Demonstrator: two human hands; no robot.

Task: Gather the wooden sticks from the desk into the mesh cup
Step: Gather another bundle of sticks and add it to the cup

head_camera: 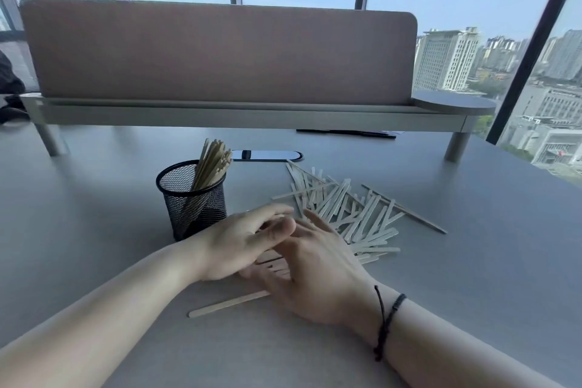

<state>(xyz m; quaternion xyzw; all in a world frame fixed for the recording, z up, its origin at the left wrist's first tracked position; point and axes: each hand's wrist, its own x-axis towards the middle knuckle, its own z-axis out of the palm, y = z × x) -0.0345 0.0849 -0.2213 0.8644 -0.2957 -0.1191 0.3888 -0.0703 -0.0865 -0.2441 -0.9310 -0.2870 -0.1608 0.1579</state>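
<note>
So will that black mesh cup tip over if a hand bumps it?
Possibly. The mesh cup looks light, being see-through wire, and the sticks in it lean to one side. Its flat base on the desk should help steady it.

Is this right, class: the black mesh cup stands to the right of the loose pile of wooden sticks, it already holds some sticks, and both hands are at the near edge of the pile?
One detail is wrong. The head view shows the mesh cup to the left of the loose pile, not the right. It does hold sticks, and the left hand and right hand are at the pile's near edge.
</note>
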